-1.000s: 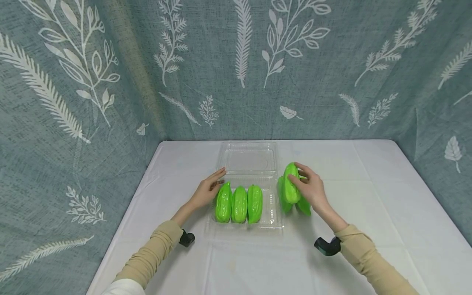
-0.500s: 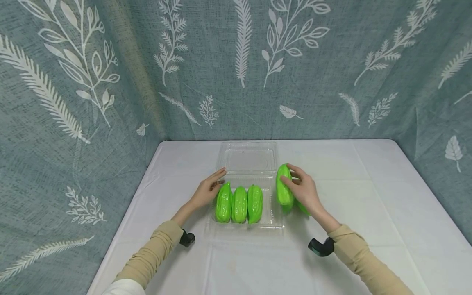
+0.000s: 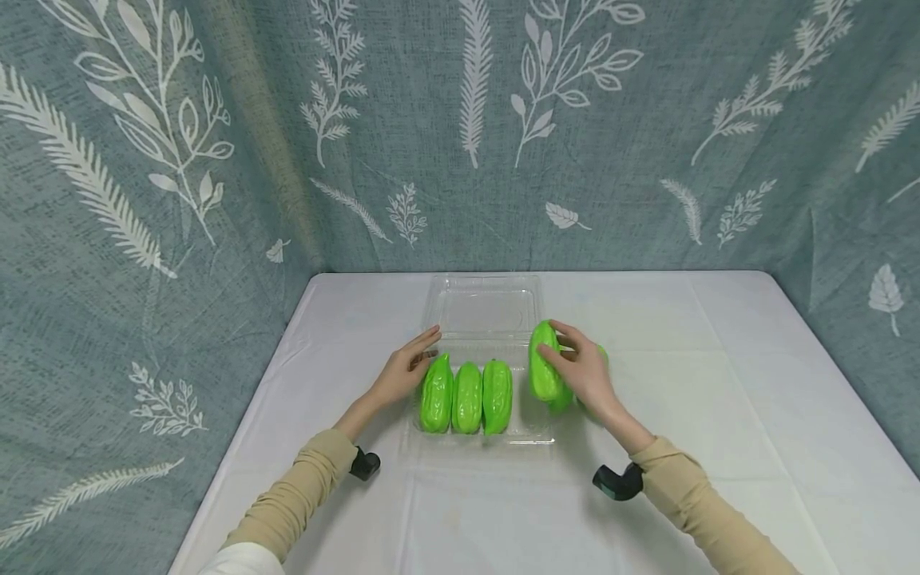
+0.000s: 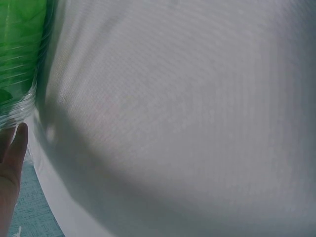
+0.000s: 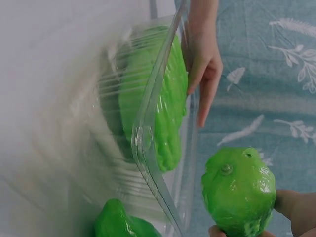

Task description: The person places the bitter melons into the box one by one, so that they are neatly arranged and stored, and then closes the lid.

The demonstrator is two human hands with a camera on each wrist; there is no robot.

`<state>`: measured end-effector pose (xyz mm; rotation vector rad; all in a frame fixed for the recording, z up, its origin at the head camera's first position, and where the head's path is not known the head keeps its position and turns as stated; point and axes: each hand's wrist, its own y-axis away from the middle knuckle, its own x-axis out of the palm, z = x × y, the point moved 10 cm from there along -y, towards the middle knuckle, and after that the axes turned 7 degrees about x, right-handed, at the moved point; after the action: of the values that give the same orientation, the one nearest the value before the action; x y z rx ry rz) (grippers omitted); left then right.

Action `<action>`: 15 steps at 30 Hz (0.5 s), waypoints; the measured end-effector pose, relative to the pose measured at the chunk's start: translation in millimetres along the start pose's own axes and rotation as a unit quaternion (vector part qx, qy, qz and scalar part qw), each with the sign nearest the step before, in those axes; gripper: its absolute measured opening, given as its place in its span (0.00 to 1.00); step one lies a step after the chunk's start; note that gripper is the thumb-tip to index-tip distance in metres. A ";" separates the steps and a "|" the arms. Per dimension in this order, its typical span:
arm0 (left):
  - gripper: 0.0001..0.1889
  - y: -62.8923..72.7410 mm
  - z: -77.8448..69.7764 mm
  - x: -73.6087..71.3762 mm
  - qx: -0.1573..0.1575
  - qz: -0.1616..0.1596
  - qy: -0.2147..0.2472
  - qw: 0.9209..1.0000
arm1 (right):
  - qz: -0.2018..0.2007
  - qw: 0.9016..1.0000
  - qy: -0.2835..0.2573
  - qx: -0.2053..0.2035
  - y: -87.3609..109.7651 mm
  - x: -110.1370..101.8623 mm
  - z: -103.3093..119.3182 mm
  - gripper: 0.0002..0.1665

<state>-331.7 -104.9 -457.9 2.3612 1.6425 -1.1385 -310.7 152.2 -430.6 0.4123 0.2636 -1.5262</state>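
Note:
My right hand (image 3: pixel 584 369) holds a green bumpy bitter melon (image 3: pixel 544 363) between thumb and fingers, raised at the right edge of a clear plastic clamshell box (image 3: pixel 532 441). In the right wrist view that melon (image 5: pixel 239 190) appears end-on, apart from the box wall. Three bitter melons (image 3: pixel 468 399) lie side by side in the left and middle of the box. My left hand (image 3: pixel 402 371) rests at the box's left edge with fingers extended. A fingertip (image 4: pixel 19 136) lies against the box's outside in the left wrist view.
More bitter melon (image 3: pixel 561 402) shows beneath and behind my right hand, partly hidden. The box's hinged lid (image 3: pixel 487 310) lies open toward the back of the white-clothed table (image 3: pixel 683 343). A blue-green leaf-patterned curtain (image 3: pixel 611 160) hangs behind.
My right hand has moved left with its bitter melon, from over the loose ones to the box's right edge. The left hand has stayed put.

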 end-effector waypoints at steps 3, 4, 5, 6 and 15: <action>0.24 -0.3 11.2 1.3 0.001 -0.004 -0.003 1.000 | 0.006 1.000 0.004 -0.001 0.6 5.0 0.4 0.33; 0.24 -0.3 12.7 1.4 0.001 -0.003 -0.008 1.000 | 0.008 1.000 0.006 -0.001 0.6 6.8 0.0 0.33; 0.24 -0.2 13.8 1.3 0.000 -0.002 -0.010 1.000 | 0.010 1.000 0.009 -0.002 0.7 8.4 -0.3 0.33; 0.24 -0.1 14.2 1.4 -0.001 -0.001 -0.011 1.000 | 0.011 1.000 0.011 -0.002 0.8 10.1 -0.7 0.33; 0.25 -0.3 16.6 1.7 -0.006 0.003 -0.009 1.000 | 0.018 1.000 0.020 -0.012 0.7 21.6 -5.5 0.33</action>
<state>-340.6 -110.5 -470.9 2.3396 1.6321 -1.1415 -308.8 134.9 -444.5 0.4255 0.3040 -1.4798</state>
